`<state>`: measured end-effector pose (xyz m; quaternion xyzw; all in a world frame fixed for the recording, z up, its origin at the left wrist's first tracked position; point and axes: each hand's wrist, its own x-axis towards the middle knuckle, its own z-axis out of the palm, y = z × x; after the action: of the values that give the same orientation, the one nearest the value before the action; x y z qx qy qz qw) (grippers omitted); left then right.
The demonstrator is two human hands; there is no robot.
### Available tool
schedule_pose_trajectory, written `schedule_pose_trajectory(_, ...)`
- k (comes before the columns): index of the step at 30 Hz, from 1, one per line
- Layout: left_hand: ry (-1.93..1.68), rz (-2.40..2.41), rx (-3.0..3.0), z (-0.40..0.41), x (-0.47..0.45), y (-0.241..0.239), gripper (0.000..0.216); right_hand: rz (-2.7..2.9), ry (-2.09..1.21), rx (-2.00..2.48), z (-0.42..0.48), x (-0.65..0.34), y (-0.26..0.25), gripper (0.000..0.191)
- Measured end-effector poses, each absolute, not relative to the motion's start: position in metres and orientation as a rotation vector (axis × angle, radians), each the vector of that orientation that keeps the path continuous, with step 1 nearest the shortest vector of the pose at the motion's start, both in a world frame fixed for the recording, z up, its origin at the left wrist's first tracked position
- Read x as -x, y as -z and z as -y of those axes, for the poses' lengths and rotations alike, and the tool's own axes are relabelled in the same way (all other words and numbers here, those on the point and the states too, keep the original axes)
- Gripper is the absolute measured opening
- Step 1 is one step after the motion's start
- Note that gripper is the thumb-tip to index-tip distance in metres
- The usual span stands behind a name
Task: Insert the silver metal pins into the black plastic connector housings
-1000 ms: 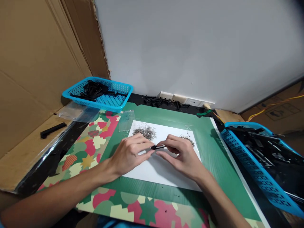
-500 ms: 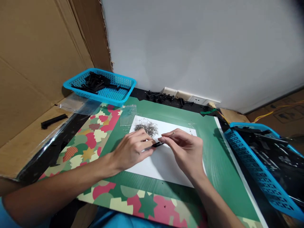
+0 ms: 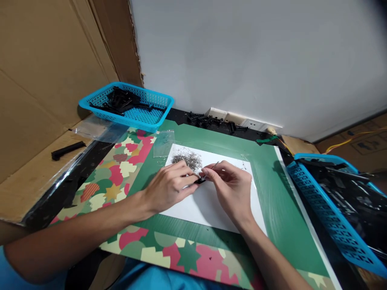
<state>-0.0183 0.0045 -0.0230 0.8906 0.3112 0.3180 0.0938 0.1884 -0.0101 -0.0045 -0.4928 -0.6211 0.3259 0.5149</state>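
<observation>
Over the sheet of white paper (image 3: pixel 208 215), my left hand (image 3: pixel 171 185) is closed on a small black plastic part (image 3: pixel 200 181), most of it hidden by the fingers. My right hand (image 3: pixel 234 187) pinches a thin metal tool (image 3: pixel 215 165), whose slim end sticks up above the thumb; its exact kind does not show. Its fingertips meet the black part's right end. Just beyond the left fingers lies a pile of tiny silvery metal pieces (image 3: pixel 188 160) on the paper.
A blue basket (image 3: pixel 127 117) of black parts stands back left; another blue basket (image 3: pixel 328 225) with dark parts is at right. Several black pieces (image 3: pixel 208 121) lie along the wall by the sockets (image 3: pixel 253 125). One black part (image 3: pixel 68 150) rests on cardboard at left. A green mat (image 3: pixel 278 193) underlies the paper.
My right hand has shifted slightly left and tilted, bringing its fingertips closer to the left fingers. The thin tool now points up more steeply. The left hand has barely moved.
</observation>
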Motion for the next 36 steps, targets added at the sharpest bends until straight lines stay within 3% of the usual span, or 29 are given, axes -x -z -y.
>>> schedule_pose_trajectory(8, -0.933, -0.905, -2.623, -0.005, 0.019, 0.022, 0.014, 1.592, -0.660, 1.162, 0.014, -0.185, 0.001, 0.010)
schedule_pose_trajectory(36, -0.957, -0.872, -2.520, -0.009, 0.018, 0.030, 0.012, 1.545, -0.711, 1.241, 0.011, -0.182, 0.011, 0.019)
